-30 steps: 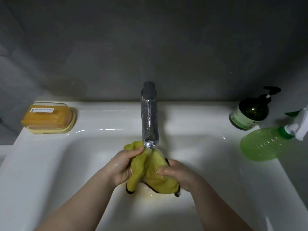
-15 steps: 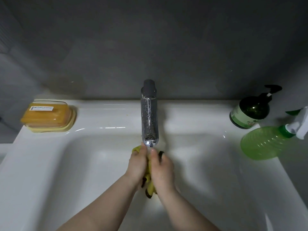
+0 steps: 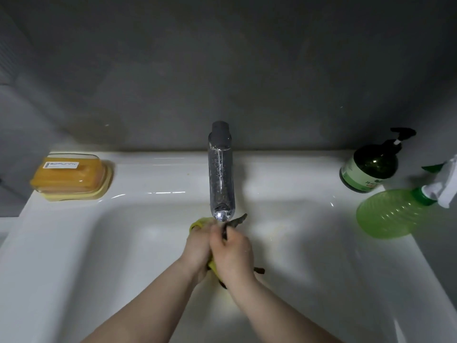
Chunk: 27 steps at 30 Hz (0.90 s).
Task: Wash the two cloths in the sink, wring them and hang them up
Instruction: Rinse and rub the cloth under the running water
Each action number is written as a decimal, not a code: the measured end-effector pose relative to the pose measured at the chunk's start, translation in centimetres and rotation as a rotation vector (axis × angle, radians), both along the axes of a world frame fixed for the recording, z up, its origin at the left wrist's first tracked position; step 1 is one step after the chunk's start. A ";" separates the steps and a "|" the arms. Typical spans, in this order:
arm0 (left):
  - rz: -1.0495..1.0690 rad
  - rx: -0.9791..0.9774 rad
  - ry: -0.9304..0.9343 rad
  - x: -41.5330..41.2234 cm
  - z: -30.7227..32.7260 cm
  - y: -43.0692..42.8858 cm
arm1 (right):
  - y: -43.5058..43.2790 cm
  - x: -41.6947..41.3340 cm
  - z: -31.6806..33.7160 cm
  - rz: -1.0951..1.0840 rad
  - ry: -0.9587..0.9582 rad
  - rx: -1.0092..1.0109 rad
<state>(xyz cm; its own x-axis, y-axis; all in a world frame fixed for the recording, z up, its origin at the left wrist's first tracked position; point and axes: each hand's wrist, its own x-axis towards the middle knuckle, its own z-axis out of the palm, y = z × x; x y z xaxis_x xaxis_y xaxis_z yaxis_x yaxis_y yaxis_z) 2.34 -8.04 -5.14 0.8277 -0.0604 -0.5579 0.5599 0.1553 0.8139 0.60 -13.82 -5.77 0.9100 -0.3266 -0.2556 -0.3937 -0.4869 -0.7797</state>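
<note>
Washing, step 1: rubbing a yellow-green microfibre cloth with dark trim (image 3: 197, 222), clamped between left hand (image 3: 197, 247) and right hand (image 3: 233, 253), at 6 o'clock of the chrome tap spout (image 3: 221, 179), over the white ceramic sink (image 3: 118, 248). Next, probably: twisting opposite ways to wring.

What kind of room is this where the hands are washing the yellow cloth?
Most likely a bathroom or laundry corner. There is a white sink with a tap over it, a soap box on its left ledge, and a pump bottle on the right.
</note>
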 end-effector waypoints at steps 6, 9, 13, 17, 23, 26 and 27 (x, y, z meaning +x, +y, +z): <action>-0.166 -0.174 0.143 -1.5 1.3 -1.5 | -4.1 2.9 -1.4 -0.180 0.091 0.272; -0.180 -0.312 0.177 -0.6 1.5 -0.5 | -4.9 3.1 -1.8 -0.365 0.104 0.538; -0.145 -0.417 0.132 0.3 0.7 2.2 | -7.1 3.1 -1.4 -0.519 0.142 0.835; -0.195 -0.067 -0.010 0.3 -0.6 3.5 | -7.3 2.4 -1.1 -0.438 0.098 0.754; 0.082 0.286 -0.095 0.9 -0.3 2.4 | -3.6 1.3 0.7 -0.291 -0.014 0.628; 0.194 0.076 0.027 1.1 0.7 1.0 | -0.6 0.3 1.3 -0.100 -0.076 0.449; 0.166 0.036 0.061 0.8 0.9 0.5 | -0.2 0.3 1.5 -0.026 -0.065 0.337</action>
<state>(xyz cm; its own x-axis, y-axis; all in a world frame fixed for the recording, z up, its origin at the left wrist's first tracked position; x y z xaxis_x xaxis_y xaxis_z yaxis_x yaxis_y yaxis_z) 3.16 -7.54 -4.28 0.7893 0.0951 -0.6066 0.5774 0.2211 0.7859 0.87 -14.02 -4.31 0.9203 -0.2571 -0.2950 -0.3470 -0.1879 -0.9189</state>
